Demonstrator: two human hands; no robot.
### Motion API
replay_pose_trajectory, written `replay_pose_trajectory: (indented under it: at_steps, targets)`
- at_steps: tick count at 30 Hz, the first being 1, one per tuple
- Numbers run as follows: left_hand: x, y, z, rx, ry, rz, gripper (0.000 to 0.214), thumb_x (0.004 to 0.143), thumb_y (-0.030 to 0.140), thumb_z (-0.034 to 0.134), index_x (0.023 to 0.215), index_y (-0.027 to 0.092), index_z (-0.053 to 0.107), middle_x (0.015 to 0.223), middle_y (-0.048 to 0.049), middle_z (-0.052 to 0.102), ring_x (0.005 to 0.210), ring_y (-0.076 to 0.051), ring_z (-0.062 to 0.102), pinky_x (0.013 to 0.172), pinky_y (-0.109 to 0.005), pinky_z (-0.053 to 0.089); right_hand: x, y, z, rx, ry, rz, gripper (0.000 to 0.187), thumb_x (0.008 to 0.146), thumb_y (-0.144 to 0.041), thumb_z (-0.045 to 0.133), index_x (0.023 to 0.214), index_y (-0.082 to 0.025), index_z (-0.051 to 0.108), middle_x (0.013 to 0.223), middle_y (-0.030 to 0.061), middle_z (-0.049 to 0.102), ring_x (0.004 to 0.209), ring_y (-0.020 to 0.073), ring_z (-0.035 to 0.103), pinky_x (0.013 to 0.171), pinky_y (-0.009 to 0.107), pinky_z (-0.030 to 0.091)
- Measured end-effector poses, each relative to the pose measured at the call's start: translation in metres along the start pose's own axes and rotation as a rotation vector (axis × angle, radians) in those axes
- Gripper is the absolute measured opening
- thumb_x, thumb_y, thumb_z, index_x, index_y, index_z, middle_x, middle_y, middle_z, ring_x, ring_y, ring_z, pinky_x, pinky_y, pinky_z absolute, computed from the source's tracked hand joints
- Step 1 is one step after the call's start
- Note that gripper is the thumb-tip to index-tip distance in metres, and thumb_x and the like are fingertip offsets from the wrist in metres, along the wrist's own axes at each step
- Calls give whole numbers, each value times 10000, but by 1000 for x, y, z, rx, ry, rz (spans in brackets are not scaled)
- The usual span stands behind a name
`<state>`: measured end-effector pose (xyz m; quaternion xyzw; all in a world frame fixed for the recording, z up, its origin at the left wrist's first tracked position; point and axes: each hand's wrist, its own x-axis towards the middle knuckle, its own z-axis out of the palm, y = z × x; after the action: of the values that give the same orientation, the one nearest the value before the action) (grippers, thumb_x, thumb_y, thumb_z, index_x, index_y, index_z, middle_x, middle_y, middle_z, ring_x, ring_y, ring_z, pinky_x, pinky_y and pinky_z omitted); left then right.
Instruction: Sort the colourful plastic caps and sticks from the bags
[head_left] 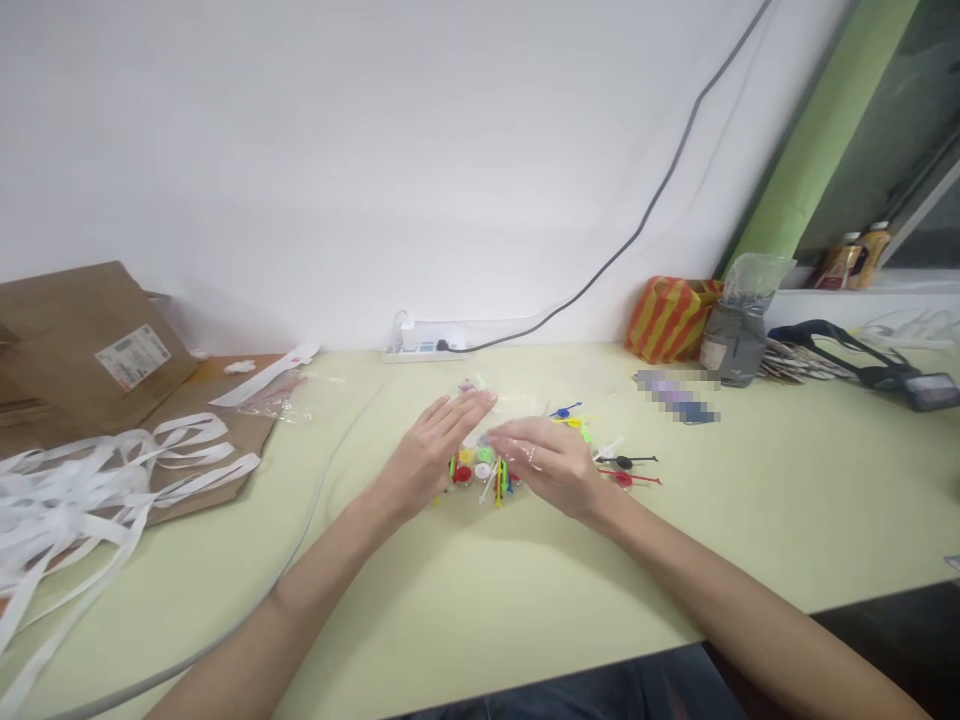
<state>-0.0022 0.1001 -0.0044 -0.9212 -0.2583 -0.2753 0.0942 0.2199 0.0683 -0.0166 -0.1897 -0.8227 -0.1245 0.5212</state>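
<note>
My left hand (441,440) is open, its fingers stretched out and lying together, on the left side of a small group of coloured plastic arrow spinners (482,469). Facing it from the right, my right hand (551,462) is open too, with extended, slightly bent fingers over the same group. Round red, white, yellow and green discs and several thin arrows show between the palms. Glints of clear plastic appear by the right fingers; whether they touch it I cannot tell. Right of that hand lie more spinners, among them a black one (624,462) and a red one (622,480).
At left, white straps (67,490) lie over brown cardboard (217,485) near a clear plastic bag (277,396). A grey cable (315,510) crosses the table. A power strip (424,342) sits at the wall. A striped bag (667,318), grey pouch (735,335) and black-strapped device (877,372) stand right.
</note>
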Motion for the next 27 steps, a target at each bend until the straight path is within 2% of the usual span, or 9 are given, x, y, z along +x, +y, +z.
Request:
replay_pose_trajectory:
  at_steps: [5,9,13,16,18,20,23,25,27]
  targets:
    - [2,10,3,52,63,68,691,876,17,412,1531,205,300,1498,-90,490,1424,-230,413,1170,-466,355,8,-8,1,-17,-242,-54,228,929,-149,587,1143,-198,644,1079,97,725,1016,195,687,859,330,600]
    - [6,18,3,77,116,191,519,966,88,415,1479,166,390,1431,-126,558,1361,-223,497,1131,-439,414,7,-12,9,-122,-388,-6,256,940,-336,599,1102,-146,654,1109,155,702,1127,272,633,962,438,561]
    - [9,20,-5,92,-6,274,544,959,124,469,1491,192,382,1495,-121,488,1413,-240,428,1179,-468,353,4,-11,10,-202,-501,-30,276,966,-320,556,1174,-162,642,1264,151,655,1283,286,533,1100,517,446]
    - [8,17,-12,159,-94,173,646,917,135,515,1527,233,326,1555,-105,403,1481,-293,293,1212,-546,241,7,-12,5,-199,-544,-59,280,959,-250,555,1229,-222,626,1303,100,634,1349,271,468,1139,531,390]
    - [7,14,-13,172,-127,123,725,870,113,532,1541,246,293,1523,-105,437,1483,-312,274,1213,-570,198,10,-15,2,-163,-577,-99,295,957,-215,539,1240,-240,619,1293,76,638,1345,254,468,1144,514,387]
    - [5,11,-13,155,-148,107,790,824,93,539,1548,255,269,1431,-104,512,1439,-303,344,1210,-554,198,13,-16,0,-114,-568,-138,292,958,-192,516,1227,-230,625,1278,75,644,1311,236,496,1123,480,415]
    - [3,2,-12,140,-130,53,801,828,145,561,1553,256,241,1331,-109,550,1326,-284,456,1184,-519,251,14,-3,-12,-27,-417,-127,287,954,-262,536,1221,-217,629,1232,101,660,1225,239,556,1040,455,477]
    - [2,-5,-12,163,-76,-23,775,857,211,573,1553,260,235,1308,-117,547,1267,-286,490,1149,-512,296,9,20,-27,-11,-275,-17,277,956,-294,534,1197,-212,645,1123,108,689,1092,243,611,956,455,504]
    - [0,-13,-14,197,-24,-97,753,876,262,572,1552,264,241,1281,-119,551,1208,-288,516,1109,-508,334,-1,50,-43,-124,-195,216,247,978,-246,490,1122,-218,688,990,96,699,955,233,615,876,435,499]
